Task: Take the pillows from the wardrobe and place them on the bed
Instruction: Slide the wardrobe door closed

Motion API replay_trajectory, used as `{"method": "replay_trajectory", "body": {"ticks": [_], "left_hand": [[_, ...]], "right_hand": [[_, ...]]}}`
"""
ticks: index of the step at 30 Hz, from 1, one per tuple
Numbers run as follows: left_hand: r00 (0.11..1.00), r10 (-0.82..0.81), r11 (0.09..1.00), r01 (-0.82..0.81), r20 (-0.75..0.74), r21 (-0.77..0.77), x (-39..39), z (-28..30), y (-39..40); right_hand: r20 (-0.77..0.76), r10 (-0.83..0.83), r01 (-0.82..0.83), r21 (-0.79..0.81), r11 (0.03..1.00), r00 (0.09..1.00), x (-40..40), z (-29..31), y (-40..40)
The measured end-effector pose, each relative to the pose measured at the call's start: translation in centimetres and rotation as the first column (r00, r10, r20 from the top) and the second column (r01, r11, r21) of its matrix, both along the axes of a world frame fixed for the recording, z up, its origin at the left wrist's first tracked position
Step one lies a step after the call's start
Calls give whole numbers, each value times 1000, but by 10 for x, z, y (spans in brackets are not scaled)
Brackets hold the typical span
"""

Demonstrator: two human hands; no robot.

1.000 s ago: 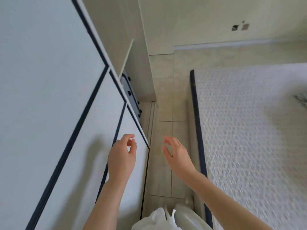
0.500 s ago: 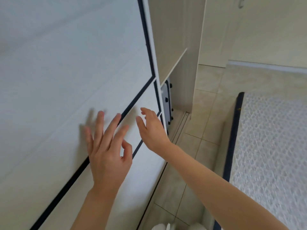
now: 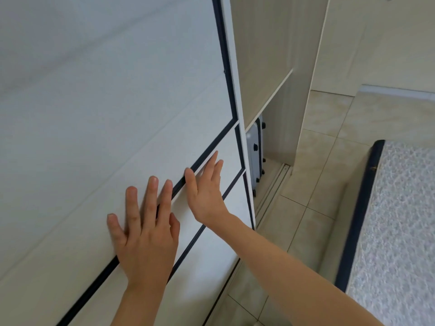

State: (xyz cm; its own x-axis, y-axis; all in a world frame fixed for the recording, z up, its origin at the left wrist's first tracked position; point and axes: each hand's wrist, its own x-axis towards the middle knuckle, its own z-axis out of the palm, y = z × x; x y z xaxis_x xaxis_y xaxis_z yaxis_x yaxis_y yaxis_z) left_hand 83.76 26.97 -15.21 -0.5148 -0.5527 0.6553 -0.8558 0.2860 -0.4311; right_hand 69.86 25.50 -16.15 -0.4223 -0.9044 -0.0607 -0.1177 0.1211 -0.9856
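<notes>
A white sliding wardrobe door (image 3: 98,118) with dark blue trim lines fills the left of the view. My left hand (image 3: 146,231) lies flat on it with fingers spread. My right hand (image 3: 206,191) presses flat on the same door a little higher and nearer its right edge. Beyond that edge the wardrobe (image 3: 270,67) stands open, showing a beige shelf. No pillows are visible. The bed (image 3: 404,227), a white textured mattress with a dark blue border, sits at the right.
A grey suitcase (image 3: 255,149) with black wheels stands in the wardrobe's lower compartment. The door's floor track (image 3: 273,189) runs along the beige tiled floor (image 3: 313,184), which forms a narrow aisle between wardrobe and bed.
The view has turned from the floor and bed toward the wardrobe door. Both hands rose from mid-air and now rest flat on the door panel.
</notes>
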Motion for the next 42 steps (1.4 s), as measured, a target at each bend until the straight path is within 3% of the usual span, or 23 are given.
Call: {"method": "replay_trajectory", "body": {"ticks": [3, 11, 24, 42], "left_hand": [[1000, 13, 1000, -13, 24, -26, -13, -1, -6], [999, -30, 996, 32, 30, -88, -74, -4, -33], [994, -94, 994, 96, -47, 47, -196, 0, -75], [996, -85, 993, 83, 26, 87, -349, 5, -132]], "right_hand": [[73, -19, 21, -21, 1000, 997, -10, -4, -4], [72, -58, 60, -31, 998, 996, -67, -4, -28], [32, -139, 140, -55, 989, 990, -186, -7, -78], [38, -213, 215, -58, 975, 976, -327, -4, -143]]}}
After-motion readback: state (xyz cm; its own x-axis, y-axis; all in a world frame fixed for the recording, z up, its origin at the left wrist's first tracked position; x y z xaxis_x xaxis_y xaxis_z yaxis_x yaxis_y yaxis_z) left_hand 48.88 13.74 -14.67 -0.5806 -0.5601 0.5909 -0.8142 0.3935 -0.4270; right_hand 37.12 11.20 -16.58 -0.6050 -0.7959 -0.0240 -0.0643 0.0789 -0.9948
